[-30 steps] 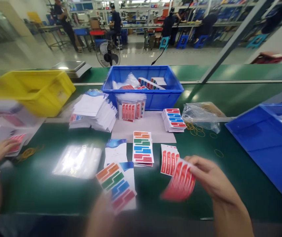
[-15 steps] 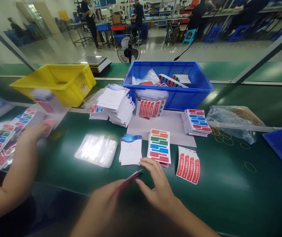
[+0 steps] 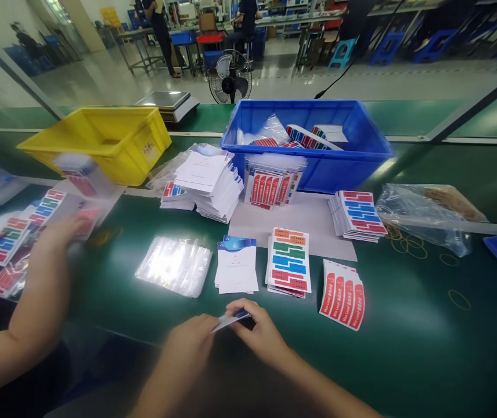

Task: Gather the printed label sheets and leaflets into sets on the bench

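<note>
I see my left hand (image 3: 187, 348) and right hand (image 3: 259, 334) pinching what looks like a thin card set (image 3: 231, 320) edge-on between them, long axis left-right, just short of the white card stack (image 3: 236, 264).

Both hands (image 3: 226, 342) on thin card (image 3: 230, 320)

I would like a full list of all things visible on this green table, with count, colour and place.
yellow bin: one, yellow, far left
blue bin: one, blue, far centre
scale: one, grey, behind yellow bin
white card pile: one, white-blue, centre
coloured label stack: one, multicolour, centre
red label stack: one, red, right of it
clear bags: one pile, left of centre
rubber bands: several, yellowish, right
co-worker's hand: one, left edge
left hand, right hand: both pinch a thin card set
</note>
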A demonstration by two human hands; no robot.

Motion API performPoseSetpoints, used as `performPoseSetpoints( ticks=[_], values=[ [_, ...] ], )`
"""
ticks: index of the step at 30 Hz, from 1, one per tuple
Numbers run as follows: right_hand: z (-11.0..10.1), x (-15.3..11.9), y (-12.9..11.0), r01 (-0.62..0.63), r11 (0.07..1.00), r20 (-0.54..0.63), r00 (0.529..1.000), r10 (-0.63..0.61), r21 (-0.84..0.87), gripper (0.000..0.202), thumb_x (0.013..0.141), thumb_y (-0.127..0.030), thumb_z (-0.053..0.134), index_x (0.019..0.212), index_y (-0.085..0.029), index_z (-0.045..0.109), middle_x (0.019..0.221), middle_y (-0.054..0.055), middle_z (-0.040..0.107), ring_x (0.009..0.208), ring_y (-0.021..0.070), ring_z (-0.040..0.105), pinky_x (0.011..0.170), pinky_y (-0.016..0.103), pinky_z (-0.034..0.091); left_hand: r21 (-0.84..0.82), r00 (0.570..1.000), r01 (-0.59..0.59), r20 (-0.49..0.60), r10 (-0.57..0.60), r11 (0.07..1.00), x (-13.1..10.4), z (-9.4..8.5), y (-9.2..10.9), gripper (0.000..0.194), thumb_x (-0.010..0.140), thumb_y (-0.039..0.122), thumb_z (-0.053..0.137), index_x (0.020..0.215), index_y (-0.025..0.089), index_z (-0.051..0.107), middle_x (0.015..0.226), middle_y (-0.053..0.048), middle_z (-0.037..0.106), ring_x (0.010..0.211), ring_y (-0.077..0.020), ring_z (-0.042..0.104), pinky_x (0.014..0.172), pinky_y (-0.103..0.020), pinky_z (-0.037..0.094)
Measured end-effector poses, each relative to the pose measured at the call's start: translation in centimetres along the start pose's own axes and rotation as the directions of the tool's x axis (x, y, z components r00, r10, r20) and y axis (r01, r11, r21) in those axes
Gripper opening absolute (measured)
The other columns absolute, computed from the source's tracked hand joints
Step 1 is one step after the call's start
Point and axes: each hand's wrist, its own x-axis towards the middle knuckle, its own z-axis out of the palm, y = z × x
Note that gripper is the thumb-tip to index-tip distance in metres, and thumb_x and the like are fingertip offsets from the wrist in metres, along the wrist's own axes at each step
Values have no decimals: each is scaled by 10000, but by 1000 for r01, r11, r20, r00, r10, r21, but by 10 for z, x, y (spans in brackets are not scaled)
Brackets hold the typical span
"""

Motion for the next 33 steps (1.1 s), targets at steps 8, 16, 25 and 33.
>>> performPoseSetpoints(
  ticks=[8, 16, 25, 33],
  values=[
    [-41, -7, -9, 95, 986, 32, 994, -100, 136, 142, 913, -330, 587, 870, -229, 678, 874, 43, 701, 871, 215, 667, 800, 350, 544, -156, 921, 215, -296, -253, 964, 8, -31, -42, 359, 809, 482, 584, 1061, 227, 607, 1055, -54, 683, 974, -214, 638, 876, -342, 507],
    [-34, -7, 8, 101, 989, 133, 984, -115, 103, 180, 936, -355, 551, 951, -252, 698, 967, 55, 732, 994, 246, 675, 893, 415, 547, 115, 882, 413, -297, -366, 903, 63, -19, -70, 272, 870, 386, 435, 895, 183, 613, 872, -70, 666, 732, -200, 627, 631, -297, 439],
    [-38, -15, 8, -8, 996, 45, 999, 4, 88, 213, 934, -377, 542, 948, -226, 691, 954, 51, 724, 940, 243, 679, 869, 382, 550, -57, 821, 459, -356, -447, 887, 43, -39, -79, 203, 838, 343, 479, 866, 224, 641, 816, -8, 702, 750, -166, 661, 722, -272, 490],
    [-32, -33, -5, -238, 881, -39, 960, 278, 408, 536, 898, -458, 582, 1368, -277, 398, 1258, 94, 605, 1059, 272, 632, 854, 403, 568, -380, 573, 344, -640, -513, 859, -10, -17, -38, 275, 803, 456, 586, 913, 215, 658, 769, -11, 698, 690, -166, 662, 699, -274, 550]
  ],
)
